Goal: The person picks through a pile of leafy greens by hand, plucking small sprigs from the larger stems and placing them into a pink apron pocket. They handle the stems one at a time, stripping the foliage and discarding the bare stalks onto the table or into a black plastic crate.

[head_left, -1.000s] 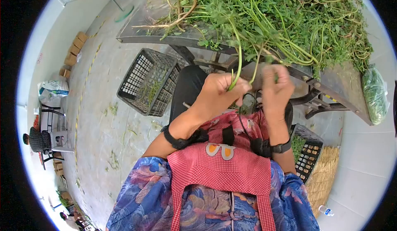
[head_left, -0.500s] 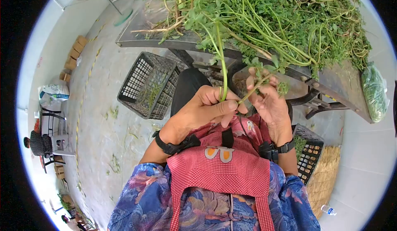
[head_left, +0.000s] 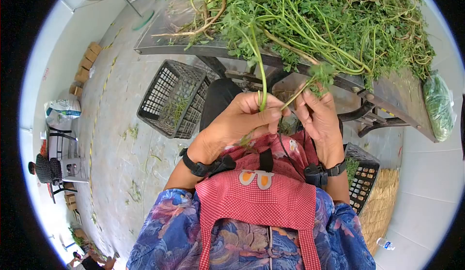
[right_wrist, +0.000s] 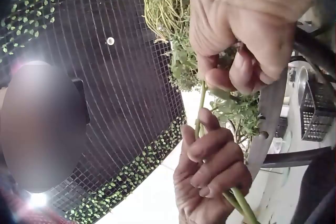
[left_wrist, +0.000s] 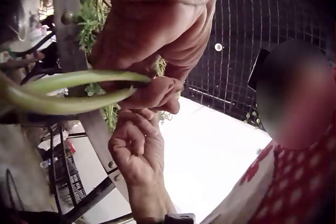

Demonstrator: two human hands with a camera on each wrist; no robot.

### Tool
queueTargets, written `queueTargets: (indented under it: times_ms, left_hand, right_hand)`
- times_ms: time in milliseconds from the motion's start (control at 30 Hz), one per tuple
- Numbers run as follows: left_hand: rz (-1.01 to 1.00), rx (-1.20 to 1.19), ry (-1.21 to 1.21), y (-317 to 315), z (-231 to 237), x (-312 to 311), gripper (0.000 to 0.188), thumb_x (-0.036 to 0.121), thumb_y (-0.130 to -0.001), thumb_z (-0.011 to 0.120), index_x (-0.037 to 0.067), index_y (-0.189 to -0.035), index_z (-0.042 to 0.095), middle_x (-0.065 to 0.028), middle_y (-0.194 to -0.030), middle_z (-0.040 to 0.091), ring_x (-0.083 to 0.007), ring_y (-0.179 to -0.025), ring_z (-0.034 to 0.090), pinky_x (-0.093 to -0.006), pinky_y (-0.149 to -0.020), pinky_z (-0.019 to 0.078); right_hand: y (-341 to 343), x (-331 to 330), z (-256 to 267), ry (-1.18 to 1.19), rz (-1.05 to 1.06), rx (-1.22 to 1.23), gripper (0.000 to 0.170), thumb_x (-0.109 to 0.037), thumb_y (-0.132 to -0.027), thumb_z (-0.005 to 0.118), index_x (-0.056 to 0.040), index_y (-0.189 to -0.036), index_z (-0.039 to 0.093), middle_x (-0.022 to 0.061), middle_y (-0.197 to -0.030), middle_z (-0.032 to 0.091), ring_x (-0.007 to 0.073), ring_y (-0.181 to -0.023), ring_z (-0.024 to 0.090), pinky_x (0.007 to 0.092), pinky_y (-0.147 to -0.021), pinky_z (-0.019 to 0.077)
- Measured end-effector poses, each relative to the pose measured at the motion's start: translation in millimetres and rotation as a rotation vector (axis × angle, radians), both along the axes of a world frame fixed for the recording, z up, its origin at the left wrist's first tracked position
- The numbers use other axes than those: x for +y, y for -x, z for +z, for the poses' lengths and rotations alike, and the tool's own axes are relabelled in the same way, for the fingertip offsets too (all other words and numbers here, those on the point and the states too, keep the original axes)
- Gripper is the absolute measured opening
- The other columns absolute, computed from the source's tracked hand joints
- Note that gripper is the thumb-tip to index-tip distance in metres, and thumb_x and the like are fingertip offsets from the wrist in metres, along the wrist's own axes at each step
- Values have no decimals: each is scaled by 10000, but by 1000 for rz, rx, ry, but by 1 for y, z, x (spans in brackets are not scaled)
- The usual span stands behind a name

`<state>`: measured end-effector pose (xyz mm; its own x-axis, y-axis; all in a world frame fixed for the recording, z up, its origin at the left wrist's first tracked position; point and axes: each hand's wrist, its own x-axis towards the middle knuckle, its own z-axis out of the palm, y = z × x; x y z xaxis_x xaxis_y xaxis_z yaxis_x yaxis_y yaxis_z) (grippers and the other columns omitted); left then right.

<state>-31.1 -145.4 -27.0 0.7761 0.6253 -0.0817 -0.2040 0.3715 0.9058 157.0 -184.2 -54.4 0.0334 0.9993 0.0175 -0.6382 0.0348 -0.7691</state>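
My left hand [head_left: 242, 120] grips long, thick green stems [head_left: 262, 79]; in the left wrist view the pale green stems [left_wrist: 63, 95] stick out from its curled fingers. From the same hand a thinner leafy stem [head_left: 293, 97] slants up towards my right hand [head_left: 320, 120]. The right thumb and fingers pinch this sprig near its leaves [head_left: 323, 72]. In the right wrist view the thin stem [right_wrist: 200, 109] spans the short gap between both hands. Both hands are above my lap, in front of the table edge, close to the large heap of leafy greens [head_left: 310, 23].
The heap lies on a metal-edged table [head_left: 169, 47]. A black crate [head_left: 169, 100] with a few stems stands on the floor at left, another crate [head_left: 361, 178] with greens at right. A bag of greens [head_left: 437, 108] leans by the table's right end.
The right hand was blurred in motion a second ago; now it pinches the leafy sprig. The left hand has come slightly down and left, keeping its stems, and the thick stem stands more upright.
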Motion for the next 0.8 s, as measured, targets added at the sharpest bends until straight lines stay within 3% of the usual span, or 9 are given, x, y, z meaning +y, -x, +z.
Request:
queueTargets:
  times_ms: [133, 200, 333, 533, 633, 700, 733, 767, 800]
  left_hand:
    - [76, 30, -101, -5, 4, 2, 214, 183, -912, 516, -2, -921, 623, 0, -564, 483, -47, -457, 341, -191, -419, 242]
    - [82, 34, -58, -5, 0, 4, 210, 198, -909, 524, 13, -916, 623, 23, -538, 429, -44, -452, 306, -193, -416, 221]
    - [61, -56, 40, -3, -5, 7, 211, 206, -910, 522, 20, -903, 622, 42, -521, 380, -43, -450, 294, -191, -410, 209]
    - [89, -21, 33, -5, -6, 7, 212, 222, -902, 539, 28, -882, 621, 48, -518, 384, -34, -449, 306, -186, -406, 206]
    - [119, -21, -3, -6, -8, 7, 211, 230, -896, 549, 34, -870, 624, 51, -518, 396, -29, -449, 314, -185, -405, 213]
    - [167, 21, -119, -7, -8, 7, 210, 231, -896, 550, 40, -855, 626, 56, -513, 400, -25, -443, 312, -186, -403, 215]
    - [168, 18, -120, -6, -7, 8, 210, 231, -896, 550, 40, -855, 626, 56, -513, 400, -25, -443, 312, -186, -403, 215]
    - [175, 35, -77, -5, -5, 9, 212, 231, -895, 552, 39, -847, 626, 58, -509, 400, -25, -439, 311, -186, -402, 214]
    - [179, 54, -32, -4, -4, 9, 214, 232, -895, 554, 38, -840, 625, 60, -505, 401, -24, -434, 310, -187, -400, 213]
  right_hand:
    - [7, -3, 7, 86, -39, -99, 291, -138, -829, 640, -19, -1078, 546, 19, -688, 522, 61, -504, 434, 171, -412, 289]
    - [13, -1, 15, -79, -9, -32, 296, -151, -815, 660, -12, -1056, 560, 4, -667, 516, 61, -504, 439, 174, -415, 285]
    - [3, -2, 9, -23, 65, -140, 270, -158, -802, 676, -9, -1006, 580, -3, -656, 512, 60, -498, 435, 178, -415, 287]
    - [6, 0, 10, 28, -41, -279, 139, -98, -825, 630, 1, -916, 594, 24, -694, 566, 61, -489, 457, 187, -409, 304]
    - [6, 5, 5, -7, -175, -387, 120, -61, -835, 595, 5, -935, 586, 54, -750, 610, 76, -489, 480, 201, -405, 337]
    - [3, 9, -2, 104, -334, -560, 120, -41, -835, 583, 2, -947, 580, 86, -817, 633, 85, -487, 491, 202, -404, 359]
    - [13, 11, -8, -46, -435, -205, 177, -39, -826, 576, 20, -993, 574, 111, -864, 635, 90, -502, 504, 185, -397, 341]
    - [8, 8, -6, -48, -432, -207, 177, -39, -826, 576, 20, -993, 574, 111, -864, 635, 90, -502, 504, 185, -397, 341]
    - [4, 3, 6, -11, -247, -170, 238, -35, -813, 583, 28, -1040, 555, 123, -884, 633, 93, -515, 510, 176, -393, 330]
